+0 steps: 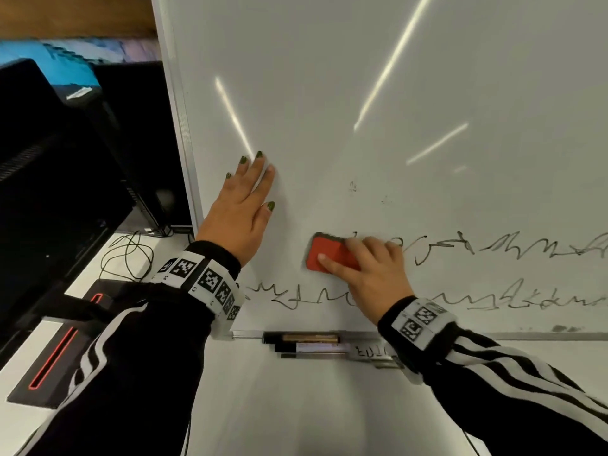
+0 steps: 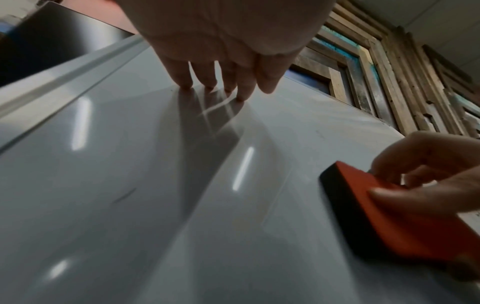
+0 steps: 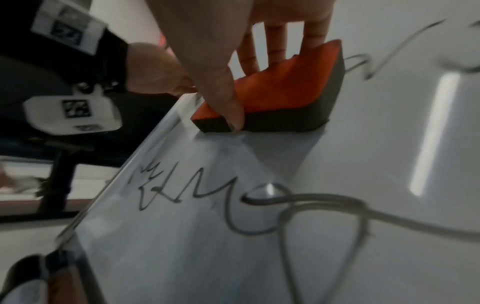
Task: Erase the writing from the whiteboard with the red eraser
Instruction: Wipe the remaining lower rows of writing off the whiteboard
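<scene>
The right hand [image 1: 368, 274] has its grip around the red rectangular foam eraser with a black felt base [image 1: 330, 255], thumb on the lower long edge, fingers over the upper, felt flat on the glossy white whiteboard [image 1: 362, 93]. It sits at the left end of the upper line of black scribbled writing [image 1: 493, 246]; a second line [image 1: 312, 296] runs at 6 o'clock from it. At 10 o'clock the left hand [image 1: 243, 205] lies released, fingers straight against the board. Dark markers [image 1: 306, 343] lie on the worktop below.

one whiteboard [image 1: 362, 93]; one red eraser [image 1: 329, 256]; two hands, left hand [image 1: 241, 205], right hand [image 1: 371, 271]; two markers [image 1: 306, 343]
</scene>
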A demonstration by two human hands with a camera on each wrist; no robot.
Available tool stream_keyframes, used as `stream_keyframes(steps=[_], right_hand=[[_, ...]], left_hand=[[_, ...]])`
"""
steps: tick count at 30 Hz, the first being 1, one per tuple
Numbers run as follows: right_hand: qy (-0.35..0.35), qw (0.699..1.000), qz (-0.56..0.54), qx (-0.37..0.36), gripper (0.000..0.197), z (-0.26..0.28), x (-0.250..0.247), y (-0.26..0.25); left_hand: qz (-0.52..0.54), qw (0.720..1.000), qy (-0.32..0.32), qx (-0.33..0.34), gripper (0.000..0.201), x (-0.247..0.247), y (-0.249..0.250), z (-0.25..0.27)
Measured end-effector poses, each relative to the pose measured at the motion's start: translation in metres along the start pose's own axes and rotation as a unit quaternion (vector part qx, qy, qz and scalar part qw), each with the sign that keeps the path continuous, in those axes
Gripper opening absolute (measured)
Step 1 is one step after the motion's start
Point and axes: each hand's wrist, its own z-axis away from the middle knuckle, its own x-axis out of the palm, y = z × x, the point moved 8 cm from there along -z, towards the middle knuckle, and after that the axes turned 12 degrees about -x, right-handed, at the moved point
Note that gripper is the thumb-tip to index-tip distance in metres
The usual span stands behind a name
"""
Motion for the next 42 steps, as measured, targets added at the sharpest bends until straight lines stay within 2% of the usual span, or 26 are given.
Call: stream_keyframes(steps=[3,5,10,13,15,18,20,24,26,28,33,35,38,42], right_hand=[[-0.015,0.998,-0.007,-0.063,0.054,-0.007,0.009,-0.015],[-0.026,0.998,0.004,-0.064,0.060,0.001,0.003,0.000],[0.000,0.998,0.033,0.059,0.075,0.038,-0.031,0.068],[0.015,0.993,0.032,0.112,0.075,0.043,-0.030,0.073],[0.013,0.995,0.032,0.098,0.075,0.040,-0.019,0.058],[-0.020,0.999,0.035,-0.016,0.071,0.044,-0.002,0.032],[-0.027,0.998,0.031,-0.050,0.069,0.046,-0.007,0.039],[0.026,0.997,0.033,0.067,0.072,0.035,-0.038,0.094],[0.041,0.994,0.037,0.092,0.073,0.036,-0.042,0.102],[0.041,0.995,0.040,0.076,0.072,0.042,-0.036,0.094],[-0.013,0.999,0.029,-0.016,0.073,0.073,-0.015,0.070],[-0.004,1.000,0.018,0.003,0.072,0.068,-0.024,0.084],[0.038,0.996,0.006,0.078,0.066,0.051,-0.045,0.117],[0.034,0.996,0.015,0.075,0.064,0.060,-0.037,0.114]], left_hand=[[-0.003,1.000,-0.002,-0.009,0.054,0.001,0.000,0.000],[-0.004,1.000,-0.005,-0.009,0.055,0.001,0.000,0.000],[-0.002,1.000,-0.004,-0.015,0.055,0.003,0.000,0.001],[0.003,1.000,-0.002,-0.027,0.056,0.005,0.004,0.003],[0.003,1.000,0.000,-0.028,0.057,0.008,0.009,0.004],[-0.011,1.000,0.000,0.002,0.055,0.014,0.026,0.003],[-0.009,1.000,0.003,0.024,0.054,0.017,0.040,0.000],[0.003,0.999,0.008,0.052,0.056,0.024,0.064,-0.005],[0.007,0.998,0.004,0.062,0.056,0.029,0.076,-0.006],[0.009,0.997,0.001,0.070,0.056,0.034,0.086,-0.007],[0.018,0.997,-0.008,0.078,0.055,0.045,0.104,-0.011],[0.015,0.996,-0.010,0.083,0.056,0.048,0.111,-0.011],[0.010,0.996,-0.010,0.085,0.055,0.049,0.117,-0.012],[0.003,0.996,-0.012,0.086,0.055,0.054,0.124,-0.011]])
